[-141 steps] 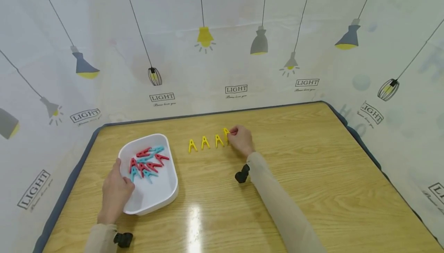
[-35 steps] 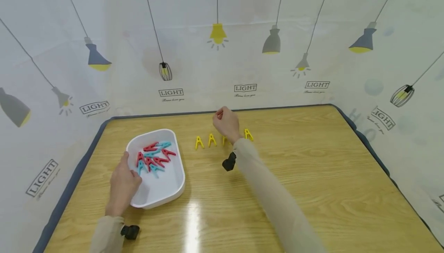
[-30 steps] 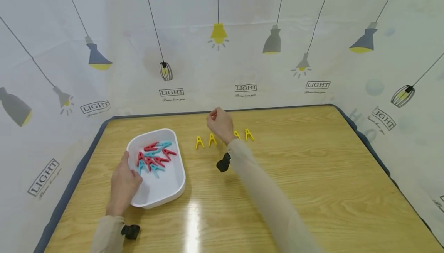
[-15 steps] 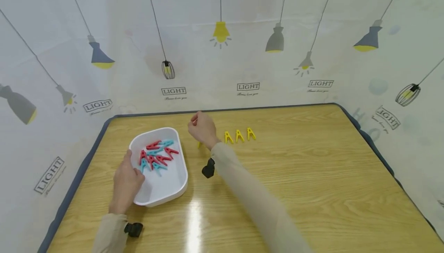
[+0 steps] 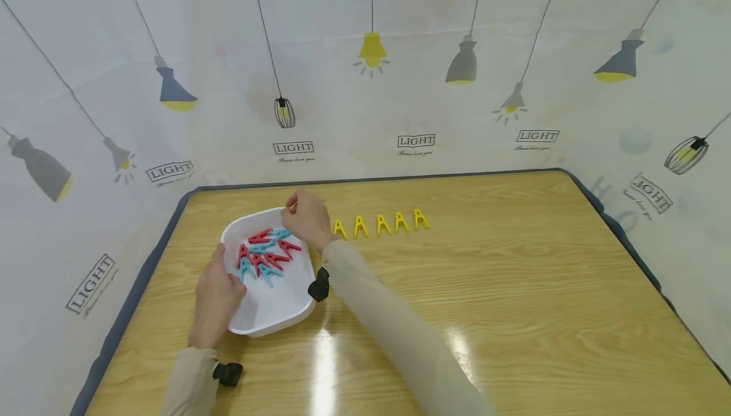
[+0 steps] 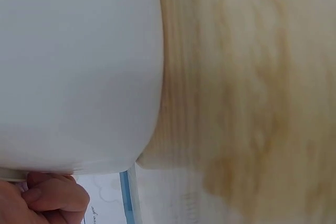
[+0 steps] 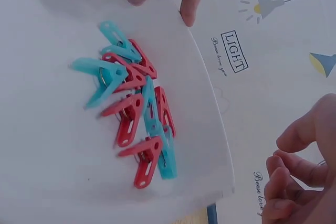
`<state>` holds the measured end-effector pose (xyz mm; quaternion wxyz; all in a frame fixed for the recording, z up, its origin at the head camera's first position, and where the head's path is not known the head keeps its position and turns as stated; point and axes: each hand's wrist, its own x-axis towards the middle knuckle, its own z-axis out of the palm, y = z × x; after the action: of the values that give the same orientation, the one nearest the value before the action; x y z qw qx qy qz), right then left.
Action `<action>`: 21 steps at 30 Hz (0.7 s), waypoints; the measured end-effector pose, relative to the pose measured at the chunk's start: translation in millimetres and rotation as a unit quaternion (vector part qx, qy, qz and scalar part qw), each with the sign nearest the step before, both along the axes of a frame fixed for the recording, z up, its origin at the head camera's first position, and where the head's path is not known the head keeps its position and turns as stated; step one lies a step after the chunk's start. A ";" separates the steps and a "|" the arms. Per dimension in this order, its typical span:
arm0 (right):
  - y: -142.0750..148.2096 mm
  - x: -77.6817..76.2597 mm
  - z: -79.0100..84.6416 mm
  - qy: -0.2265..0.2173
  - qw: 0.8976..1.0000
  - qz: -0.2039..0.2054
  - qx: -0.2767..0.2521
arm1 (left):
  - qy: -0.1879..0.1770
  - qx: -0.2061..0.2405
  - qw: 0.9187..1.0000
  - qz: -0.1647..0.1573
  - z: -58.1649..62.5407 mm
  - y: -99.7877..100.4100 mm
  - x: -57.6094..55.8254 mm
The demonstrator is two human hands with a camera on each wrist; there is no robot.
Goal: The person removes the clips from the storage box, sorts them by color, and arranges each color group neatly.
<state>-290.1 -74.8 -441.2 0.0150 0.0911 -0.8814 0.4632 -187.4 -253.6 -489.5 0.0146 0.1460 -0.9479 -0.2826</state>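
Note:
My left hand [image 5: 217, 299] grips the left rim of a white plastic tray [image 5: 268, 318], thumb over the inside and fingers outside. Several red and light blue clothespins [image 7: 128, 114] lie heaped in the tray. My right hand [image 5: 308, 219] hovers over the tray's far right corner; in the right wrist view its fingers [image 7: 281, 184] are loosely bent near the thumb, with nothing seen between them. Right of the tray, several yellow clothespins [image 5: 382, 224] lie in a row, spring ends pointing away from me. In the left wrist view the tray's outer wall [image 6: 79, 77] fills the left side.
The wooden table [image 5: 514, 302] has a dark blue edge [image 5: 377, 179] along the back and sides. A pale wall sheet [image 5: 331, 86] printed with lamps rises behind it. Black wrist cameras [image 5: 228, 374] sit on both sleeves.
At 4.7 seconds ago my right hand pinched a yellow clothespin at the row's right end. The row has since grown longer, and that hand has moved left to the tray. My left hand keeps its hold.

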 end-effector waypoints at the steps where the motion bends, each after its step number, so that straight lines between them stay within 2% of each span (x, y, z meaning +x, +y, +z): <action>1: -4.5 1.2 0.4 -0.003 1.000 0.003 -0.001 | 0.001 -0.001 1.000 -0.001 0.5 -0.7 0.0; 11: -35.3 7.4 -13.0 -0.010 1.000 0.023 0.013 | 0.023 -0.012 1.000 -0.014 2.5 -2.6 3.7; 16: -41.5 6.6 -18.4 -0.001 0.998 0.033 0.053 | 0.023 -0.015 1.000 -0.010 4.8 -2.9 4.9; 21: -44.7 2.5 -20.8 0.013 0.993 0.043 0.111 | 0.028 -0.015 0.999 -0.022 4.2 -4.1 4.1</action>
<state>-287.6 -119.5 -462.0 -0.0034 0.1357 -0.9226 0.3610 -183.3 -257.7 -485.4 0.0373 0.1172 -0.9544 -0.2721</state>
